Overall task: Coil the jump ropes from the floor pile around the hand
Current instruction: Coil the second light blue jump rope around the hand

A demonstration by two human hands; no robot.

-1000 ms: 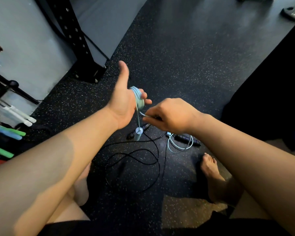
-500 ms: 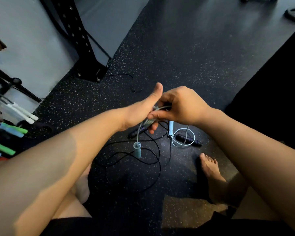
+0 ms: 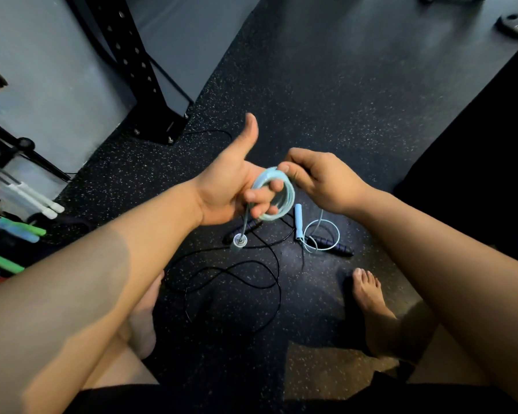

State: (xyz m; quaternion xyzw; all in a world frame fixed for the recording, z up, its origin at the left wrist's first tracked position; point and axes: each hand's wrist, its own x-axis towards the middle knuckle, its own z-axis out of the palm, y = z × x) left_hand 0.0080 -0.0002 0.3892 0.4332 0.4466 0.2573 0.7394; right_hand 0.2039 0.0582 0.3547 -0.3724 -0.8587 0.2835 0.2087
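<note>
Several blue rope (image 3: 289,194) loops round left hand (image 3: 222,189), thumb up again

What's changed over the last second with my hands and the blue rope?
The right hand rose from lower right of the left hand to the coil's top, laying another turn of blue rope round the fingers. The left hand dipped, then came back thumb up. Both kept hold. The black rope on the floor stayed put.

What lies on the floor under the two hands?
Black rope in loose loops, a dark handle, a light blue handle and slack loop. The left hand and coil cover part of another dark handle.
</note>
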